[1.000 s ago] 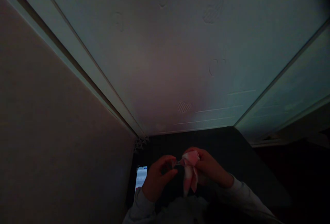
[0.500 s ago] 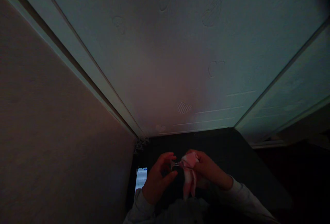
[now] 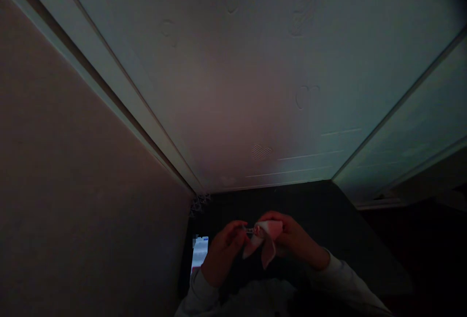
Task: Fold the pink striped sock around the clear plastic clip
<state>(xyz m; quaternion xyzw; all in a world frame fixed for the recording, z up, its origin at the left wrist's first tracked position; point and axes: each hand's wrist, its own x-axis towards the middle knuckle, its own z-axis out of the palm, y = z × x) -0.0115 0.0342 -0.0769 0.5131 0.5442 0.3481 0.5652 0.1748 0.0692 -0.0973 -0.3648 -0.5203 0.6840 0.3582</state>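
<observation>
A small clear stemmed glass (image 3: pixel 250 231) lies sideways between my hands. My left hand (image 3: pixel 225 251) is closed, its fingertips pinching the foot end of the glass. My right hand (image 3: pixel 297 241) grips a pink and white cloth (image 3: pixel 273 228) wrapped around the other end. Two loose corners of the cloth hang down below. The bowl of the glass is mostly hidden by cloth and fingers, and the dim light blurs fine detail.
Below my hands is a dark tabletop (image 3: pixel 350 239). A lit phone (image 3: pixel 200 253) lies beside my left wrist. Small grey, spiky-looking items (image 3: pixel 199 203) sit in the back left corner. A pale panel (image 3: pixel 219 88) with raised hearts rises behind, and a brownish wall (image 3: pixel 91 185) stands at left.
My left fingers, earlier spread around the foot of the glass, have closed on it. The cloth has shifted, and one of its hanging corners has swung left toward my left hand.
</observation>
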